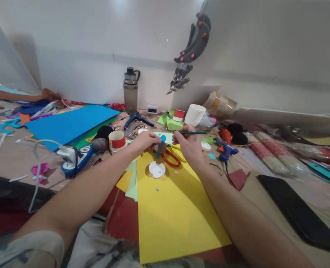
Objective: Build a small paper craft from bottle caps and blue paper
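1. Both forearms stretch forward over the counter (14, 156), and the two hands come together above the far end of one yellow sheet (176, 212).
2. The left hand (145, 141) is turned inward. Its fingers are closed around a small brown piece (158, 147) that carries a blue paper shape.
3. The right hand (189, 145) is just beside it. Its fingers grip one green pencil (194, 132), which lies nearly level and sticks out to the right.
4. The small brown piece sits between the two hands, held a little above the red scissors (170, 159), which lie on the yellow sheet.
5. One white lid (157, 169) lies on the yellow sheet, near the scissors.
6. There are two red-and-white paper cups: one (117, 140) left of the left hand, the other (178, 115) further back.
7. One stack of white cups (194, 114) stands beside the second cup.
8. One water bottle (130, 91) stands at the wall, and one blue glue gun (226, 150) lies right of the right hand.
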A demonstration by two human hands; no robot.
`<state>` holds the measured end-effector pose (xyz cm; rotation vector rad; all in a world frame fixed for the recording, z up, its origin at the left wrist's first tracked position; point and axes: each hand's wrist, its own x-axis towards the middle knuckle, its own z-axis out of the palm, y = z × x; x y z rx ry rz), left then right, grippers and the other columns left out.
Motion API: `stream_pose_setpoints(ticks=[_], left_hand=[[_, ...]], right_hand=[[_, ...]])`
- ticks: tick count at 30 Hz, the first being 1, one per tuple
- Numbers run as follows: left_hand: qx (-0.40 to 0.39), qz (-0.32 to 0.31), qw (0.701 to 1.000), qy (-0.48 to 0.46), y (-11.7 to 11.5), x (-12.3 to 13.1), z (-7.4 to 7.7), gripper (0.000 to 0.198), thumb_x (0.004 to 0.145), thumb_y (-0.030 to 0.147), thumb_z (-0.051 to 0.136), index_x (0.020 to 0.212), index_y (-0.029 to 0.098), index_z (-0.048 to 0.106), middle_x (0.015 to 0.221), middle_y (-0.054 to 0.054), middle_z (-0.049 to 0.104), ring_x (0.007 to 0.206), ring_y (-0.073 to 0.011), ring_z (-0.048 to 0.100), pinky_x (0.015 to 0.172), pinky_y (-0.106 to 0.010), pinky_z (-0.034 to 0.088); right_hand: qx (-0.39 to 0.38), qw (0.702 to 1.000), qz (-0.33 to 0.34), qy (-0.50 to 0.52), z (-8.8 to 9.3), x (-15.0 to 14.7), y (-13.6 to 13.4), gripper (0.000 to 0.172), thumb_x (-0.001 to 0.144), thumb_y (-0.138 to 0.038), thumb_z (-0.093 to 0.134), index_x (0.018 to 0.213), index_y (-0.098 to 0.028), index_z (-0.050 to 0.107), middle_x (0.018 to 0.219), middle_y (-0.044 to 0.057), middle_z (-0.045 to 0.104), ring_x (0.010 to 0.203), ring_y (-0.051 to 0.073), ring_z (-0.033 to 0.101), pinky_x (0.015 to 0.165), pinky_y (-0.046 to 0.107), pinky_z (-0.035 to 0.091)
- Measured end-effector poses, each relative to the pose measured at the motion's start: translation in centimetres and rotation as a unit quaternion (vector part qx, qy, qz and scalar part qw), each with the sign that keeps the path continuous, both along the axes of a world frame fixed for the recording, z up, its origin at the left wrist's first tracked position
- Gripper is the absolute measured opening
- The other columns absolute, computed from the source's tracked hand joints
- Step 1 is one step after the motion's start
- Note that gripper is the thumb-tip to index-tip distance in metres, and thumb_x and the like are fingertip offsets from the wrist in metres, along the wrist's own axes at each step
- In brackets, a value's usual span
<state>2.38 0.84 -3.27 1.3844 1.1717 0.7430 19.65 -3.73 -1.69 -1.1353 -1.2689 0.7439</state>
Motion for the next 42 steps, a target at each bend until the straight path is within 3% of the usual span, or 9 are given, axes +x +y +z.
stream_pose_setpoints(ticks=[6, 11, 17, 21, 24, 27, 31, 37, 42], left_hand=[[-0.041, -0.002, 0.999, -0.035, 0.6, 0.5, -0.2, 0.02, 0.069, 0.03, 0.076, 0.069, 0.014, 0.064, 0.047, 0.004, 0.053, 0.036, -0.0042, 0.037, 0.039, -0.021, 0.024], [-0.038, -0.032, 0.999, 0.0, 0.5, 1.1, 0.2, 0.018, 0.072, 0.029, 0.073, 0.068, 0.013, 0.066, 0.046, 0.002, 0.056, 0.036, -0.0044, 0.039, 0.038, -0.02, 0.023], [-0.066, -0.023, 0.997, -0.022, 0.6, 1.0, -0.1, 0.021, 0.067, 0.029, 0.077, 0.067, 0.013, 0.063, 0.048, 0.002, 0.056, 0.033, -0.0034, 0.036, 0.036, -0.019, 0.021], [-0.035, 0.068, 0.995, -0.07, 0.5, 0.2, 1.0, 0.022, 0.063, 0.025, 0.08, 0.066, 0.013, 0.063, 0.054, 0.0, 0.058, 0.042, -0.0049, 0.045, 0.037, -0.018, 0.025], [0.013, 0.149, 0.983, -0.111, 0.5, -0.6, 2.5, 0.015, 0.068, 0.023, 0.074, 0.069, 0.013, 0.063, 0.06, 0.0, 0.06, 0.048, -0.0047, 0.048, 0.04, -0.016, 0.027], [0.036, 0.165, 0.977, -0.13, 0.6, -1.5, 3.5, 0.015, 0.069, 0.024, 0.073, 0.068, 0.014, 0.062, 0.059, 0.0, 0.06, 0.049, -0.0057, 0.049, 0.04, -0.017, 0.028], [-0.012, 0.091, 0.994, -0.065, 0.5, -2.4, 3.6, 0.015, 0.068, 0.021, 0.074, 0.064, 0.014, 0.062, 0.055, 0.0, 0.058, 0.045, -0.0052, 0.045, 0.04, -0.018, 0.028], [-0.009, 0.027, 0.995, 0.098, -0.1, -2.6, 2.3, 0.013, 0.067, 0.024, 0.078, 0.065, 0.014, 0.068, 0.05, 0.001, 0.057, 0.038, -0.005, 0.04, 0.039, -0.02, 0.029], [-0.024, 0.014, 0.991, 0.131, -0.1, -2.3, 1.2, 0.013, 0.071, 0.025, 0.076, 0.068, 0.016, 0.068, 0.049, 0.002, 0.058, 0.036, -0.0068, 0.041, 0.039, -0.021, 0.031]], right_hand=[[-0.009, 0.999, 0.005, -0.035, -1.3, 0.3, 0.2, 0.02, 0.082, -0.039, 0.062, 0.083, -0.021, 0.052, 0.068, -0.002, 0.06, 0.064, 0.015, 0.062, 0.057, 0.029, 0.056], [-0.002, 0.999, 0.041, -0.029, -3.0, 0.4, 0.8, 0.021, 0.084, -0.042, 0.06, 0.089, -0.022, 0.054, 0.073, -0.001, 0.061, 0.067, 0.016, 0.063, 0.06, 0.03, 0.057], [-0.002, 0.993, 0.028, -0.117, -3.7, 0.8, 0.9, 0.022, 0.086, -0.044, 0.057, 0.087, -0.022, 0.054, 0.07, 0.0, 0.06, 0.062, 0.016, 0.06, 0.059, 0.03, 0.052], [-0.004, 0.998, 0.041, -0.044, -3.1, 0.2, 0.2, 0.023, 0.088, -0.046, 0.054, 0.089, -0.023, 0.05, 0.069, 0.0, 0.062, 0.062, 0.016, 0.061, 0.058, 0.029, 0.051], [-0.017, 0.995, 0.093, -0.033, -2.6, -0.4, -0.6, 0.019, 0.091, -0.043, 0.05, 0.093, -0.024, 0.049, 0.072, 0.0, 0.065, 0.065, 0.016, 0.063, 0.062, 0.029, 0.052], [0.004, 0.976, 0.13, -0.172, -2.4, -0.5, -1.2, 0.01, 0.091, -0.032, 0.049, 0.091, -0.024, 0.055, 0.082, 0.001, 0.068, 0.077, 0.018, 0.064, 0.074, 0.032, 0.05], [0.063, 0.919, 0.152, -0.359, -2.0, 0.1, -1.6, 0.014, 0.091, -0.025, 0.05, 0.093, -0.021, 0.063, 0.092, 0.007, 0.068, 0.087, 0.021, 0.061, 0.082, 0.034, 0.046], [0.002, 0.878, 0.125, -0.462, -1.2, 0.3, -2.0, 0.013, 0.087, -0.023, 0.058, 0.097, -0.016, 0.065, 0.093, 0.012, 0.066, 0.086, 0.022, 0.06, 0.077, 0.032, 0.045], [-0.054, 0.856, 0.066, -0.509, -1.8, -0.2, -1.4, 0.018, 0.085, -0.024, 0.062, 0.1, -0.015, 0.066, 0.09, 0.014, 0.069, 0.08, 0.024, 0.062, 0.071, 0.032, 0.044]])
